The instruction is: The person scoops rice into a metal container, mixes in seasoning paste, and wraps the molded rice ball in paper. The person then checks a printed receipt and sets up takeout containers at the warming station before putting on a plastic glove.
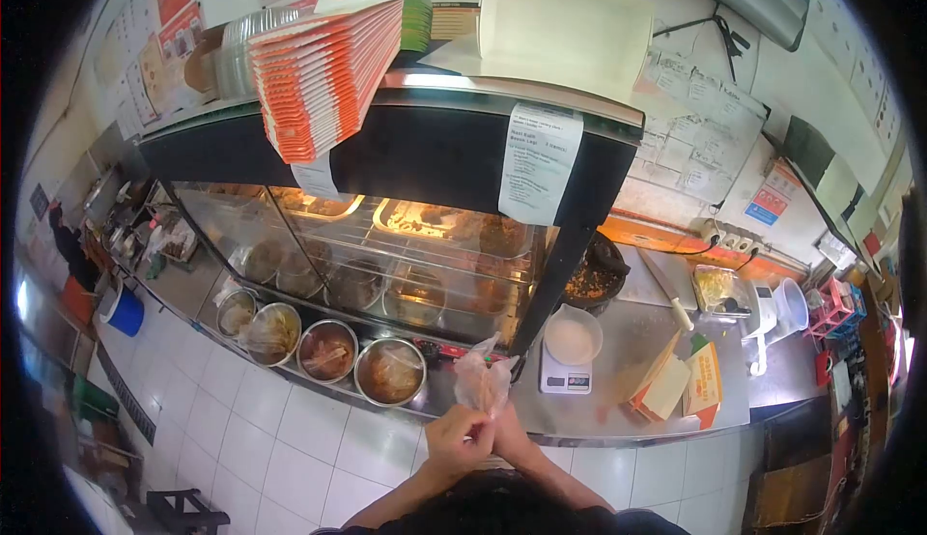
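A small clear plastic bag (486, 380) with something orange-brown inside is held up in front of the counter edge. My left hand (458, 441) has its fingers pinched together at the lower part of the bag. Close against it, my right hand (509, 436) is wrapped round the bag's lower side, its fingers partly hidden. Left of the bag stands a steel bowl (390, 372) of orange-brown food with a plastic bag in it. Right of the bag, a white bowl (573, 336) rests on a digital scale (566, 380).
A glass food warmer (386, 265) with trays spans the middle. Further steel bowls (327, 351) line its front. On the right counter (618, 332) lie a knife (668, 290), open orange-and-white boxes (661, 380) and a clear container (720, 289). Stacked red-and-white boxes (323, 71) sit on top.
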The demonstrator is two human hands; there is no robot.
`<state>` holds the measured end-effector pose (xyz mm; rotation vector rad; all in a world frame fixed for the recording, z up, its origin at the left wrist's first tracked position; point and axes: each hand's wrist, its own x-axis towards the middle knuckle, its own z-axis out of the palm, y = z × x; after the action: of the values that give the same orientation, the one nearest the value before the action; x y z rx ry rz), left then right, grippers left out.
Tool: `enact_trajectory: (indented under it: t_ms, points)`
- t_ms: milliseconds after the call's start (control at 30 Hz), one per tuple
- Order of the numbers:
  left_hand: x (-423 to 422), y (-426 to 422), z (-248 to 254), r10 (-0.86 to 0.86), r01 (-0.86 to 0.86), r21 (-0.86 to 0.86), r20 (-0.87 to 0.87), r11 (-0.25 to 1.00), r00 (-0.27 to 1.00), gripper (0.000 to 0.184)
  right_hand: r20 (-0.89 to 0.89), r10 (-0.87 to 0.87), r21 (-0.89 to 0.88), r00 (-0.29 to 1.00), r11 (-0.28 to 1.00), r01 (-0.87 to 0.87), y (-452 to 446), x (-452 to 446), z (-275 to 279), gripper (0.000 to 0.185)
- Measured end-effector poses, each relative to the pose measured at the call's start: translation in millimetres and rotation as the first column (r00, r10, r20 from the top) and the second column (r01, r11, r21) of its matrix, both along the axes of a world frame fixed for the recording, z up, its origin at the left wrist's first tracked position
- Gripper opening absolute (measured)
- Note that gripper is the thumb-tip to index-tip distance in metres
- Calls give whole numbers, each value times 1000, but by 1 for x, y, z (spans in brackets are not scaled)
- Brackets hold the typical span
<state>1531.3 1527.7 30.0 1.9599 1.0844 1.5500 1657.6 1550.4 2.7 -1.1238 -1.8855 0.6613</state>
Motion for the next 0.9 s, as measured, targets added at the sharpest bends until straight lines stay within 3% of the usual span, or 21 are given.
enact_trajectory:
  t_ms: [33,67,100,133,167,233,333,367,400,467,500,567,600,633,667,733,800,833,900]
  points:
    - [-1,7,-6,-7,22,188,-79,982,997,23,-32,25,-30,999,999,-26,-2,0,3,49]
    - [-1,7,0,-9,24,187,-80,982,997,23,-33,23,-31,999,999,-24,-5,-1,14,49]
    - [0,6,10,-8,14,199,-32,980,999,26,-415,-55,-238,908,970,-50,-6,-2,26,46]
    - [1,5,15,-6,3,209,17,978,1000,29,-706,-203,-409,678,899,-156,-4,-2,36,43]
    - [1,1,9,-3,-1,209,19,978,1000,29,-705,-201,-409,680,899,-158,3,2,43,43]
    - [0,-10,-5,60,-94,181,185,979,981,35,-225,13,-88,974,996,-34,14,14,53,40]
    - [10,1,-21,23,-24,15,75,1000,997,40,-290,38,-14,956,999,-44,11,11,36,39]
    - [9,6,-23,-29,30,-25,27,999,999,30,-585,-51,-224,809,969,-101,4,2,37,38]
    - [10,9,-23,-81,81,-56,9,995,997,30,-598,-111,-252,794,966,-55,4,1,38,38]
    - [13,10,-24,34,-34,26,-21,999,999,19,-820,-267,-472,507,817,-333,6,9,32,40]
    - [12,8,-26,-7,7,3,-33,1000,999,19,-819,-306,-487,486,818,-305,6,16,24,40]
    - [7,6,-26,131,-131,26,7,991,991,16,-557,-146,-494,818,850,-184,4,26,8,31]
    - [6,5,-22,110,-110,12,-8,994,994,16,-565,-172,-505,807,846,-173,-5,25,16,31]
    - [7,4,-16,125,-125,49,5,991,992,17,-220,-100,-258,970,965,41,-15,24,37,33]
    - [8,3,-7,140,-141,84,19,986,990,18,173,-141,67,975,989,131,-21,24,47,35]
    - [9,-1,11,76,-63,151,-79,986,994,20,215,-217,141,952,972,190,-31,26,43,44]
    - [15,-5,21,-101,126,145,-167,981,981,23,318,-291,263,902,942,211,-29,37,49,48]
    - [18,0,20,-205,249,228,-201,941,958,27,319,-312,260,895,937,234,-28,44,52,48]
    - [29,-1,14,-317,343,278,-135,897,939,27,95,-312,122,945,946,300,-27,58,57,52]
